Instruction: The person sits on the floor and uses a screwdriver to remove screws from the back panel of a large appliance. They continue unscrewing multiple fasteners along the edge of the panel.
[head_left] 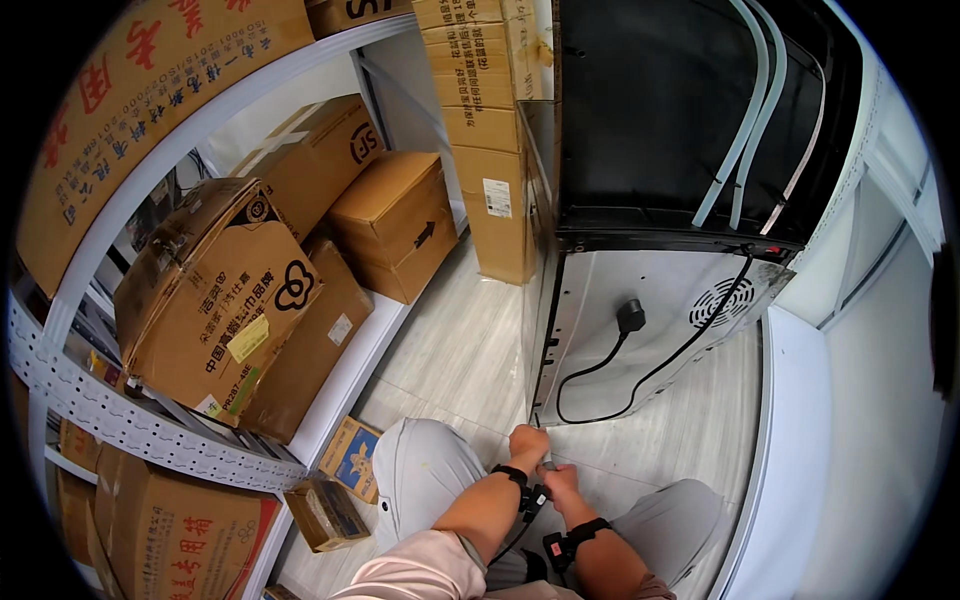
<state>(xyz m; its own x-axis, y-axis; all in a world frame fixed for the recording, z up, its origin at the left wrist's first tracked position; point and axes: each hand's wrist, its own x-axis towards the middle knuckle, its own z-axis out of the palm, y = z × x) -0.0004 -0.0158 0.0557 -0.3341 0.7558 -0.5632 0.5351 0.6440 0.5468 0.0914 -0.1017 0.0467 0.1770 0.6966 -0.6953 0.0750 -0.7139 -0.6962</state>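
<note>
In front of me stands a tall black appliance [650, 150] with a bare metal lower back panel [660, 300]. From that panel hangs a black power cord, its plug [630, 316] resting against the metal. My left hand [528, 442] is closed at the panel's lower left corner, close to the floor; what its fingers hold is hidden. Just below and to the right, my right hand [563, 483] is also closed. A small grey piece [547, 464] shows between the two hands, too small to name. Both wrists wear black straps with small devices.
Metal shelving [150, 430] with several cardboard boxes [230, 310] runs along the left. A tall carton [490, 200] stands behind, beside the appliance. By my left knee lie a small open box [325, 513] and a blue-printed box [352, 458]. A white wall edge [790, 420] bounds the right.
</note>
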